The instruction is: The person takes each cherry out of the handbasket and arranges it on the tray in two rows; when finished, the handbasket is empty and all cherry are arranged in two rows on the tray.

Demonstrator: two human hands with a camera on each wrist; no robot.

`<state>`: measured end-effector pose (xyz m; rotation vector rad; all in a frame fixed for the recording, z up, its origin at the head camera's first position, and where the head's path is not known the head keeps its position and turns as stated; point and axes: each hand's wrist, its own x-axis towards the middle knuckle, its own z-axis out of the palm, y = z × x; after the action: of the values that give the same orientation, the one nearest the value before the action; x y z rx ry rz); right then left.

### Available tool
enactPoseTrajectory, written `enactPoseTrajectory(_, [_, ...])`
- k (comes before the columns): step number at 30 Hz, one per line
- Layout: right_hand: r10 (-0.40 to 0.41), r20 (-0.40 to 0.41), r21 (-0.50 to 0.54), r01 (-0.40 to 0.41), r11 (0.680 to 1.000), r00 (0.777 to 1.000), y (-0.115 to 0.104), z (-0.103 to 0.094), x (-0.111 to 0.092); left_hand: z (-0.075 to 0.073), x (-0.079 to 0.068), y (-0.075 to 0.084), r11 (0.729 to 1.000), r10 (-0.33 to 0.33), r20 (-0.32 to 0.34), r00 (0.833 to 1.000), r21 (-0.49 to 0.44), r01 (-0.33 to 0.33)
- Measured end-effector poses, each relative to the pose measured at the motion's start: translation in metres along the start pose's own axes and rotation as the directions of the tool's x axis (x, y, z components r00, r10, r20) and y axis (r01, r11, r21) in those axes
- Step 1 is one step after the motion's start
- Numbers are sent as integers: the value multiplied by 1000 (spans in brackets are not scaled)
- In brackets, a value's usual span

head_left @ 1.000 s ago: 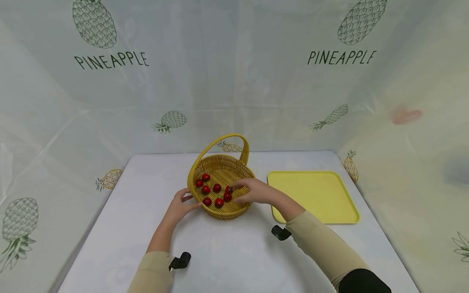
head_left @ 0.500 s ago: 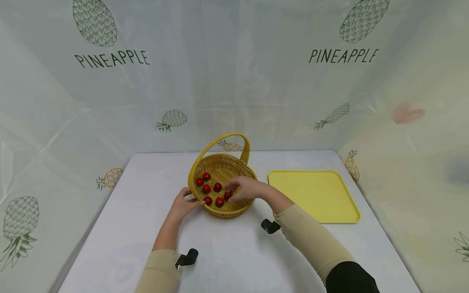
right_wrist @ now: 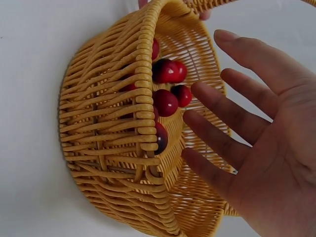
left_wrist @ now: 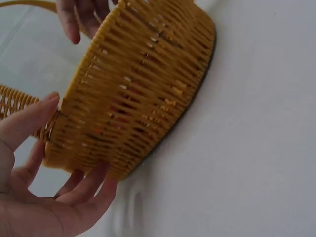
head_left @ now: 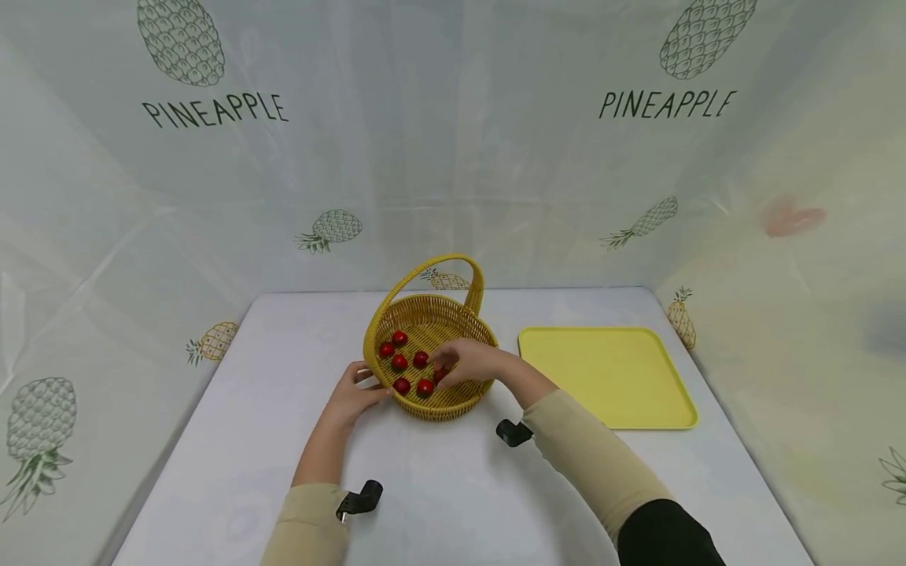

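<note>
A yellow wicker basket (head_left: 440, 412) with an arched handle stands on the table, several small, glossy red round fruits (head_left: 425, 387) lying inside. My left hand (head_left: 352, 397) holds its left side: in the left wrist view the thumb is at the rim near the handle's foot and the other fingers (left_wrist: 101, 185) are against the wall. My right hand (head_left: 469, 360) reaches over the right part of the basket, close by the fruits. The right wrist view shows its fingers (right_wrist: 217, 143) spread and pointing at the red fruits (right_wrist: 165, 102), with nothing between them.
A yellow rectangular tray (head_left: 602, 377) lies to the right of the basket, partly behind the right forearm. Pineapple-printed sheeting (head_left: 453, 157) hangs behind the white table (head_left: 439, 495). A black wrist camera (head_left: 362, 498) sits at the left cuff, another (head_left: 513, 433) at the right.
My right hand has moved left and farther over the basket, now covering part of the fruits on its right side. The left hand stays at the basket's side.
</note>
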<state>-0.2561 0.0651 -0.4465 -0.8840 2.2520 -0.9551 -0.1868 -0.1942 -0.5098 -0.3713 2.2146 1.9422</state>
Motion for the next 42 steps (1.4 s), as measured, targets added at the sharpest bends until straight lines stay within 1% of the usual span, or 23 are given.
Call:
enactPoseTrajectory(5, [24,2,9,-24,1000,1000,2,2,4,-12,4,-3,998,11,96,995,-58,-5])
enactPoseTrajectory(8, [31,8,12,-31,999,999,1,4,6,-19,6,-4,995,33,162,986,-100,-16])
enactPoseTrajectory(11, [35,17,21,-36,999,999,0,4,10,-24,9,-4,991,30,204,979,-137,-2])
enactPoseTrajectory(17, [49,34,30,-50,998,998,-2,7,20,-28,13,-1,980,-10,204,979,-194,50])
enactPoseTrajectory(21, [78,45,27,-79,996,996,-2,9,26,-29,17,0,957,-35,214,976,-274,94])
enactPoseTrajectory(23, [92,41,24,-93,995,995,-3,11,29,-31,19,0,951,-43,219,975,-288,107])
enactPoseTrajectory(25, [106,36,18,-107,994,994,-3,12,31,-32,21,1,959,-54,212,976,-263,110])
enactPoseTrajectory(29, [127,31,-3,-127,992,991,-1,13,35,-34,28,3,982,-78,178,981,-157,107])
enactPoseTrajectory(32, [138,39,3,-138,990,990,0,13,38,-36,35,4,989,-90,159,983,-105,107])
enactPoseTrajectory(34, [145,43,4,-145,989,989,1,13,39,-37,39,5,992,-90,161,983,-74,103])
enactPoseTrajectory(38, [157,49,6,-158,987,986,3,13,41,-39,45,7,993,-92,175,980,-57,104])
enactPoseTrajectory(42, [175,55,17,-177,984,983,7,14,42,-39,49,10,990,-105,176,979,-77,120])
